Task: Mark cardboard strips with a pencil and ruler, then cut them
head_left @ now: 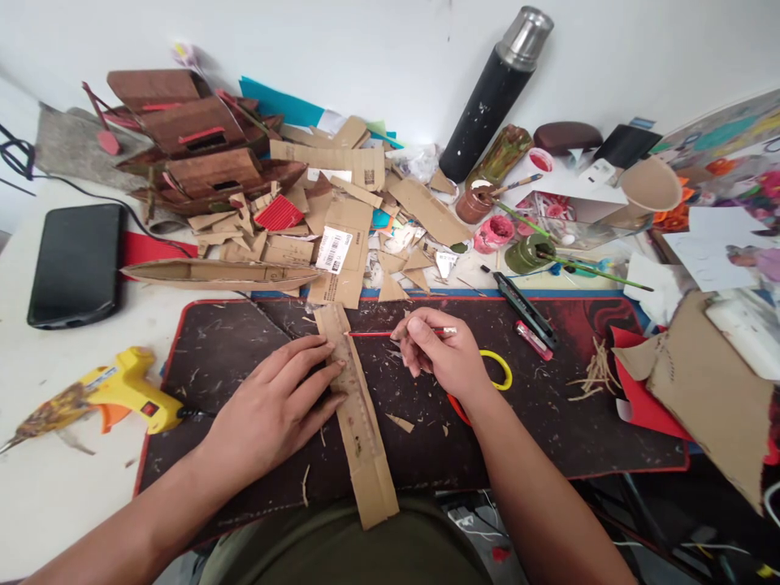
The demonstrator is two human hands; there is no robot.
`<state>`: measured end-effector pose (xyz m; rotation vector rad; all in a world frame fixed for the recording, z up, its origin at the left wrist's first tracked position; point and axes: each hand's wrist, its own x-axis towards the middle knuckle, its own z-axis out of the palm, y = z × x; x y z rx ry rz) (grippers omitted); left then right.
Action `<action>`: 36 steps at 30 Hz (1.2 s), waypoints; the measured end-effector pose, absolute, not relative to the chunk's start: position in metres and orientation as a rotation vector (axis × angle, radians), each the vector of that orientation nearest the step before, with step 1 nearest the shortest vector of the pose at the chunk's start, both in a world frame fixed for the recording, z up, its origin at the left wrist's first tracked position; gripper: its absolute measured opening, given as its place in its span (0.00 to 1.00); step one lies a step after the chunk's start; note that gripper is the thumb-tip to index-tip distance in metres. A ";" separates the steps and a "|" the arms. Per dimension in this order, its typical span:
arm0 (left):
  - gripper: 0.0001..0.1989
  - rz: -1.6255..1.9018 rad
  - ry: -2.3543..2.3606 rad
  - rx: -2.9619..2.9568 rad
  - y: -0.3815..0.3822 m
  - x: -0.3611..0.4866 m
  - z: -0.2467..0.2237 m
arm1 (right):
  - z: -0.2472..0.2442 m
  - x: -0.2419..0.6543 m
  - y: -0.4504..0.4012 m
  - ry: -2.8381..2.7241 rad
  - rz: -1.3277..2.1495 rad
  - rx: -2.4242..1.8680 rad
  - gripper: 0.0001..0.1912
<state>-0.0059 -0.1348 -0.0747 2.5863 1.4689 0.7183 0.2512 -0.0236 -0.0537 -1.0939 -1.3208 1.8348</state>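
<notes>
A cardboard strip lies lengthwise across the dark mat, its near end hanging past the front edge. On top of it rests a see-through ruler. My left hand presses down on the ruler's left side, fingers stretched out and slightly apart. In my right hand, pinched between thumb and fingers, is a thin red pencil. Its tip points left and meets the strip's right edge close to the far end. Scissors with a yellow and red handle lie partly hidden under my right wrist.
A yellow glue gun and a black phone lie left. Behind the mat stand brown model boats, cardboard scraps, paint jars and a black flask. A utility knife lies to the right.
</notes>
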 end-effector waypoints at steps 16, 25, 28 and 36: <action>0.13 0.731 1.475 2.572 -0.134 -0.006 -0.074 | -0.052 0.251 -0.025 -1.291 1.814 -1.131 0.29; 0.13 0.735 1.484 2.563 -0.135 -0.006 -0.074 | -0.050 0.251 -0.025 -1.286 1.820 -1.149 0.30; 0.13 0.735 1.483 2.554 -0.135 -0.006 -0.075 | -0.050 0.251 -0.025 -1.277 1.822 -1.156 0.31; 0.14 0.745 1.480 2.532 -0.136 -0.006 -0.076 | -0.050 0.251 -0.025 -1.246 1.839 -1.167 0.31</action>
